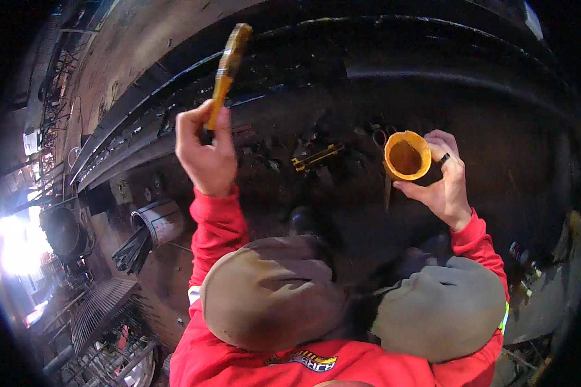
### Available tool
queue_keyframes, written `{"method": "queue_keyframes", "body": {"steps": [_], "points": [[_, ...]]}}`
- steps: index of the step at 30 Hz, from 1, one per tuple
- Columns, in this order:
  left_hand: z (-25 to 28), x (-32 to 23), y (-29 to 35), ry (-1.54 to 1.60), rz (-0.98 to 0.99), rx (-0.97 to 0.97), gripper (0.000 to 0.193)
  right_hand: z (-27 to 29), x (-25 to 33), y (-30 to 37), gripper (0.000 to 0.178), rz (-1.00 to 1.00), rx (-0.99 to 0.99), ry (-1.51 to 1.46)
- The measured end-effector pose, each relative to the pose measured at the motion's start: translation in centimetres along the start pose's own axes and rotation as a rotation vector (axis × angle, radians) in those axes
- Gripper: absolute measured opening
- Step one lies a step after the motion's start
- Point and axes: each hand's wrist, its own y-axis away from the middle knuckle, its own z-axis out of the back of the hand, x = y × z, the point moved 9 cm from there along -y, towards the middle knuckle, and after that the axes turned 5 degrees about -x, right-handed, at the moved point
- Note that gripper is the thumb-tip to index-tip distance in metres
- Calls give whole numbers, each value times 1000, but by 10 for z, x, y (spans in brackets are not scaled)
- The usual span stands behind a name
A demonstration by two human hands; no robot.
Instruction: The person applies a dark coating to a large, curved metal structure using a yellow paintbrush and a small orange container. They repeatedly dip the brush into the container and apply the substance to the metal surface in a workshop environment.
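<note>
Head view: right hand (pixel 447 186) gripping yellow cup (pixel 407 177); left of cup, left hand (pixel 205 151) gripping brush (pixel 226 72); both taken up, remainder unclear

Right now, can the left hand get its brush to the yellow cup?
Probably yes: the left hand grips the brush, the yellow cup sits in the right hand with its open mouth showing, and nothing appears to block the space between them.

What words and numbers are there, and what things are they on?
Red top: lettering on its badge, which I won't copy out.
White bucket: markings too small to read.
Brush: no writing I can make out.
Orange cup: no writing I can make out.
</note>
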Motion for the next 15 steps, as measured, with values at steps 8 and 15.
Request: {"method": "queue_keyframes", "body": {"steps": [8, 15], "points": [[49, 30, 1, 34, -69, -55, 18, -2, -6, 0, 57, 10, 6, -5], [-31, -3, -51, -28, -428, 261, 16, -3, -6, 3, 57, -2, -2, 10]]}}
